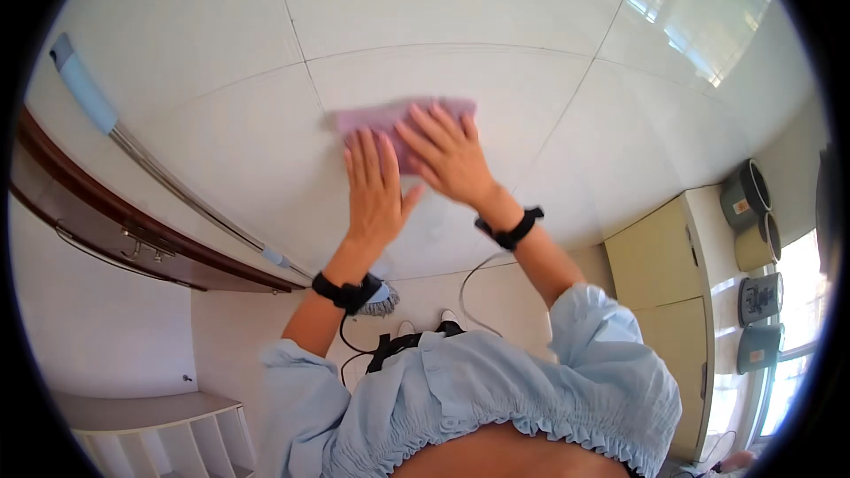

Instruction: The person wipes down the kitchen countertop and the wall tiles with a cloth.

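Observation:
A pinkish-purple cloth (376,117) is spread against the white tiled wall (221,142). My left hand (374,195) lies flat with its fingers stretched over the cloth's lower left part, the thumb out to the side. Higher up and to the right, my right hand (453,158) presses flat on the cloth, its fingers slightly spread. Both palms face the wall, so the cloth directly under them is hidden. A black band circles each wrist.
A mop (204,199) with a blue handle leans at the left, beside a dark wooden door frame (97,212). Pale yellow cabinets (660,265) stand at the right, with several pots (745,195) above them. A thin cable (462,296) hangs below my hands.

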`<action>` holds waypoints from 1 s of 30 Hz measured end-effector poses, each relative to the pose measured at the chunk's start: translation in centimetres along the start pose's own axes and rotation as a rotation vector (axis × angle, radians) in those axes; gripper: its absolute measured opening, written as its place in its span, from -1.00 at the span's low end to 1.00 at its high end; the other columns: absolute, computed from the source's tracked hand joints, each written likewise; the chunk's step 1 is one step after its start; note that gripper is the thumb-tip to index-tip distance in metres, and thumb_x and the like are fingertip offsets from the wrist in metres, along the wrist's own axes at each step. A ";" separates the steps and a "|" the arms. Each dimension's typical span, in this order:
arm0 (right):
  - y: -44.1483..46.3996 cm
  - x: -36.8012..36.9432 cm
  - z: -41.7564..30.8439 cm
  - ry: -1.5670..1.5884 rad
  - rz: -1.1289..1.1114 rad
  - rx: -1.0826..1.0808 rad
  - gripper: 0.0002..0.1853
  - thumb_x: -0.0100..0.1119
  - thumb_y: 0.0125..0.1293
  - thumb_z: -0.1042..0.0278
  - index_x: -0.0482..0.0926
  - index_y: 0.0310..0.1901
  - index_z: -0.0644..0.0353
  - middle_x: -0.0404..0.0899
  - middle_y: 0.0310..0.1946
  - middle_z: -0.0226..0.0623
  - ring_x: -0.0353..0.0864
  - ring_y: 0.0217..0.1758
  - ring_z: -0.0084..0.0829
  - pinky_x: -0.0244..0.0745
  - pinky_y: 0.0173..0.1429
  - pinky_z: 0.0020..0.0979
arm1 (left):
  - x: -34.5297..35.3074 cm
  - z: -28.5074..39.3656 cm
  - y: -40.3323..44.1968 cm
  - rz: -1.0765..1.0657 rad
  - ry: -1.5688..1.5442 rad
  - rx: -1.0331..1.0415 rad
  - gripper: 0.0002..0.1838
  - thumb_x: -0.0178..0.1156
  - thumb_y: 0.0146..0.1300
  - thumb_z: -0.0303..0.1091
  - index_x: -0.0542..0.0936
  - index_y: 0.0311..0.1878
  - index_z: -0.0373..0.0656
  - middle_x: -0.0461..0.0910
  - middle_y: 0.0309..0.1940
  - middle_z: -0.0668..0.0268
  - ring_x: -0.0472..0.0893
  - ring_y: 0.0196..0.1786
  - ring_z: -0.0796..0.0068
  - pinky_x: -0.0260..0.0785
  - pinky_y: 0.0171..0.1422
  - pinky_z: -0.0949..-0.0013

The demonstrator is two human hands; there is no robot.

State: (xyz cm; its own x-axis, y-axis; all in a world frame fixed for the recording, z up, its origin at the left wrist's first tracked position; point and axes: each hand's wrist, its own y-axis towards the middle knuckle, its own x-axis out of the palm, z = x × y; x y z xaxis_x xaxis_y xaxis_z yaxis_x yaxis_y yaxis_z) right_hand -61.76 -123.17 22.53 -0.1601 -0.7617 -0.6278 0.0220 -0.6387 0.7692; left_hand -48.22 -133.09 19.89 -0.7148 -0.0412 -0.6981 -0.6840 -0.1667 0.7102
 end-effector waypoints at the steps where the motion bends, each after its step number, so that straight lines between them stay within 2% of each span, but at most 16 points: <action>1: 2.9 -1.2 0.0 0.000 0.083 -0.033 -0.49 0.07 0.19 0.21 0.37 0.22 -0.06 0.25 0.29 -0.36 0.20 0.34 -0.33 0.02 0.28 -0.23 | -1.4 -0.2 1.8 0.055 0.083 -0.005 -0.17 -0.14 0.30 0.07 -0.10 0.36 -0.44 -0.28 0.36 -0.30 -0.25 0.41 -0.32 -0.37 0.41 -0.19; 3: 7.9 -3.6 -0.4 0.008 0.214 -0.060 -0.52 0.09 0.16 0.27 0.41 0.17 -0.03 0.30 0.26 -0.40 0.25 0.31 -0.35 0.01 0.31 -0.25 | -4.3 -0.4 5.4 0.173 0.111 -0.068 -0.22 -0.19 0.33 0.05 -0.07 0.37 -0.42 -0.26 0.37 -0.27 -0.23 0.41 -0.29 -0.35 0.41 -0.16; 6: 10.6 -3.7 -1.8 -0.082 0.352 -0.029 -0.53 0.08 0.16 0.29 0.42 0.16 -0.02 0.32 0.25 -0.41 0.28 0.28 -0.35 0.01 0.32 -0.22 | -6.3 -1.8 7.1 0.215 0.144 -0.062 -0.25 -0.21 0.35 0.02 -0.06 0.37 -0.41 -0.22 0.36 -0.27 -0.19 0.41 -0.30 -0.30 0.42 -0.11; 7: 10.3 -3.0 -2.4 -0.103 0.359 0.015 -0.53 0.07 0.16 0.27 0.43 0.16 -0.03 0.32 0.24 -0.40 0.29 0.27 -0.35 -0.01 0.32 -0.19 | -5.6 -2.3 6.6 0.252 0.128 -0.043 -0.29 -0.22 0.36 0.00 0.00 0.36 -0.40 -0.14 0.36 -0.24 -0.12 0.40 -0.26 -0.23 0.42 -0.09; 10: 5.2 2.1 -3.7 -0.133 0.305 0.141 -0.52 0.10 0.12 0.26 0.44 0.15 -0.06 0.34 0.22 -0.40 0.29 0.26 -0.35 -0.01 0.31 -0.14 | -0.2 -4.2 2.0 0.239 0.146 0.008 -0.32 -0.13 0.33 -0.03 0.11 0.32 -0.40 -0.04 0.34 -0.22 -0.01 0.37 -0.25 -0.15 0.40 -0.13; 12: -0.3 6.2 -3.9 -0.173 0.291 0.183 -0.52 0.12 0.10 0.28 0.45 0.13 -0.07 0.36 0.21 -0.40 0.29 0.25 -0.34 -0.01 0.29 -0.10 | 3.2 -4.6 -2.0 0.099 0.161 0.035 -0.35 -0.02 0.28 -0.09 0.18 0.27 -0.41 0.05 0.29 -0.23 0.07 0.33 -0.26 -0.11 0.37 -0.16; 14: -3.9 7.7 -3.5 -0.176 0.242 0.192 -0.54 0.13 0.10 0.28 0.46 0.11 -0.07 0.36 0.20 -0.41 0.29 0.25 -0.33 -0.01 0.28 -0.08 | 3.9 -3.9 -4.0 -0.037 0.029 0.061 -0.34 0.03 0.25 -0.12 0.19 0.26 -0.42 0.08 0.26 -0.26 0.09 0.30 -0.30 -0.11 0.36 -0.18; 15: -4.4 7.4 -3.5 -0.164 0.207 0.189 -0.55 0.13 0.10 0.28 0.47 0.10 -0.07 0.36 0.20 -0.41 0.28 0.25 -0.33 -0.01 0.28 -0.08 | 3.8 -3.5 -4.2 -0.106 -0.036 0.072 -0.34 0.05 0.23 -0.14 0.20 0.26 -0.43 0.09 0.25 -0.27 0.10 0.28 -0.31 -0.10 0.36 -0.19; 17: -4.9 7.0 -2.9 -0.164 0.114 0.199 -0.57 0.13 0.11 0.28 0.48 0.09 -0.06 0.36 0.20 -0.40 0.26 0.26 -0.32 0.00 0.27 -0.08 | 3.7 -3.1 -3.4 -0.059 -0.011 0.082 -0.34 0.05 0.23 -0.16 0.19 0.26 -0.43 0.10 0.24 -0.27 0.11 0.28 -0.30 -0.10 0.36 -0.19; 18: -3.3 5.6 -2.5 -0.155 0.150 0.194 -0.56 0.12 0.12 0.27 0.47 0.10 -0.06 0.35 0.21 -0.40 0.25 0.26 -0.32 -0.01 0.28 -0.09 | 3.3 -2.7 -2.5 -0.040 -0.001 0.084 -0.35 0.05 0.23 -0.17 0.18 0.26 -0.44 0.10 0.24 -0.26 0.11 0.28 -0.30 -0.10 0.36 -0.19; 22: 5.5 -1.7 -0.3 -0.173 0.306 0.170 -0.50 0.07 0.09 0.27 0.44 0.15 -0.05 0.33 0.24 -0.40 0.28 0.27 -0.32 -0.04 0.33 -0.14 | -1.3 -0.1 5.8 0.201 -0.136 0.100 -0.37 -0.13 0.30 -0.26 0.03 0.34 -0.45 -0.17 0.36 -0.26 -0.14 0.39 -0.31 -0.33 0.42 -0.15; 25: 8.4 -5.2 2.2 -0.202 0.434 0.129 -0.50 0.06 0.09 0.29 0.44 0.15 -0.07 0.34 0.23 -0.42 0.28 0.27 -0.35 -0.04 0.34 -0.14 | -3.8 1.9 10.4 0.306 -0.232 0.130 -0.41 -0.21 0.33 -0.24 0.06 0.36 -0.35 -0.12 0.39 -0.14 -0.10 0.41 -0.20 -0.31 0.43 -0.09; 28: 6.4 -5.1 4.0 -0.224 0.420 0.159 -0.50 0.09 0.08 0.27 0.45 0.14 -0.08 0.35 0.22 -0.46 0.29 0.26 -0.39 -0.03 0.34 -0.17 | -1.1 2.8 10.6 0.302 -0.104 0.147 -0.41 -0.18 0.33 -0.21 0.09 0.34 -0.36 -0.09 0.37 -0.17 -0.08 0.40 -0.21 -0.26 0.42 -0.11; 30: 1.9 -3.4 4.1 -0.221 0.317 0.149 -0.50 0.10 0.09 0.25 0.44 0.15 -0.10 0.34 0.23 -0.48 0.28 0.27 -0.41 -0.05 0.35 -0.19 | 4.6 2.5 6.4 0.302 0.033 0.123 -0.39 -0.13 0.32 -0.17 0.14 0.32 -0.38 -0.03 0.34 -0.20 0.01 0.36 -0.23 -0.19 0.38 -0.15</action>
State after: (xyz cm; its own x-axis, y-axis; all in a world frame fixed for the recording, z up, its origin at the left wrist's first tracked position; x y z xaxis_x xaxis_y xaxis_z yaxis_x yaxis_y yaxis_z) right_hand -65.26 -121.33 26.64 -0.3769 -0.8659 -0.3290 -0.0361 -0.3412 0.9393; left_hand -56.25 -131.83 21.39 -0.8845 -0.1026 -0.4552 -0.4555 -0.0217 0.8900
